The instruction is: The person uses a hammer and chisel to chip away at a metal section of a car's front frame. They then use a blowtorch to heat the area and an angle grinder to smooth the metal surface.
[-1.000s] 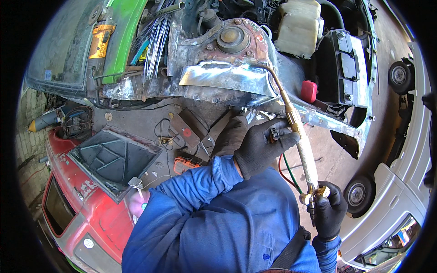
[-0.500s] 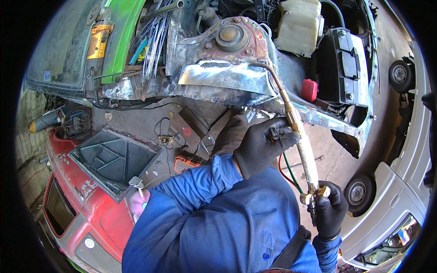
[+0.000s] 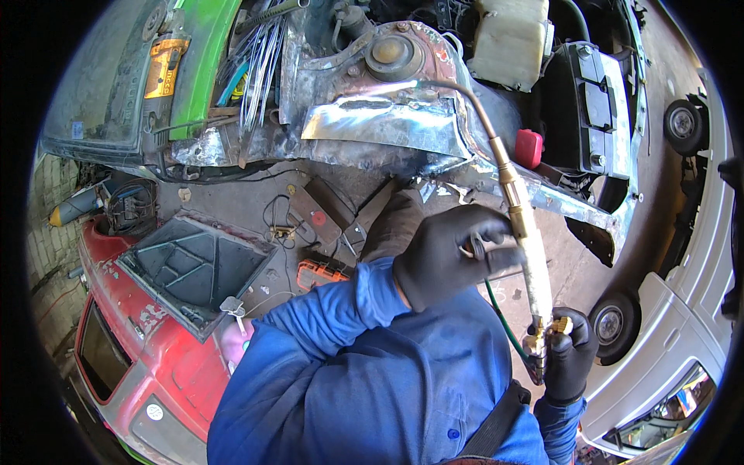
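Black gloves, plain blue sleeves, a gold-and-silver torch, a dark green hose, a yellow-orange grinder, a bright green panel

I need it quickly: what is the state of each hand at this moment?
Left hand: curled around a small dark item, too blurred to name.
Right hand: closed on the brass knob of the torch.

Dark lettering is running along the yellow casing of the power tool, too small to be reading with certainty. A round white sticker with a fine dark print is sitting on the grey panel of the red car. A small blue label, its print illegible, is showing on the dark glass at upper left.
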Demonstrator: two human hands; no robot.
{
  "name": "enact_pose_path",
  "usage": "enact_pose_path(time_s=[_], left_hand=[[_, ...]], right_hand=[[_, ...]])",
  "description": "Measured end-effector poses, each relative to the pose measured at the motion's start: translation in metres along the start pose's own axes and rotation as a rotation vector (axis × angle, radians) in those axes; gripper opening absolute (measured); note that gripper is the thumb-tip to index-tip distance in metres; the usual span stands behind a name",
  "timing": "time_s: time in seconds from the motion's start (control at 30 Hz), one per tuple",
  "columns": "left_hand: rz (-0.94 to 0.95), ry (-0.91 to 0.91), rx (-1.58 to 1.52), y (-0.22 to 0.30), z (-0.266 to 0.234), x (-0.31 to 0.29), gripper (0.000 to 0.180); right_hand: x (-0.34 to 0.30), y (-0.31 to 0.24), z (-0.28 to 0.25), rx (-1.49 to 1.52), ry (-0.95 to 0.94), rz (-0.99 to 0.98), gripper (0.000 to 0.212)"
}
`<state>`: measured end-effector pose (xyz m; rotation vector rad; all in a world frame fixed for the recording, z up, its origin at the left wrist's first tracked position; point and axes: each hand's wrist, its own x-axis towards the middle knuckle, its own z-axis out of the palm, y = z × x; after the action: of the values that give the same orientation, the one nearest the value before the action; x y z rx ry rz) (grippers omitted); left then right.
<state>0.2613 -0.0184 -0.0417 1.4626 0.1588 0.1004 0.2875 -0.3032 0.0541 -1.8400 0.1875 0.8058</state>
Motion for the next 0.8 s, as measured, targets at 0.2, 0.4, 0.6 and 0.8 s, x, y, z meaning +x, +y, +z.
enact_pose_path(time_s=[0.2,0.4,0.6,0.8], left_hand=[[0.749,-0.199,0.329,0.018,0.026,-0.006,0.046],[0.798,-0.261,0.504,0.011,0.047,-0.01,0.054],[0.825,-0.255,0.47,0.005,0.05,-0.011,0.053],[0.791,-0.297,0.447,0.006,0.049,-0.01,0.049]], right_hand=[[0.008,-0.005,-0.011,0.027,0.055,-0.089,0.078],[0.013,-0.003,-0.016,-0.072,0.059,-0.1,0.08],[0.013,-0.003,-0.014,-0.058,0.053,-0.116,0.078],[0.014,-0.002,-0.014,-0.043,0.056,-0.121,0.077]])
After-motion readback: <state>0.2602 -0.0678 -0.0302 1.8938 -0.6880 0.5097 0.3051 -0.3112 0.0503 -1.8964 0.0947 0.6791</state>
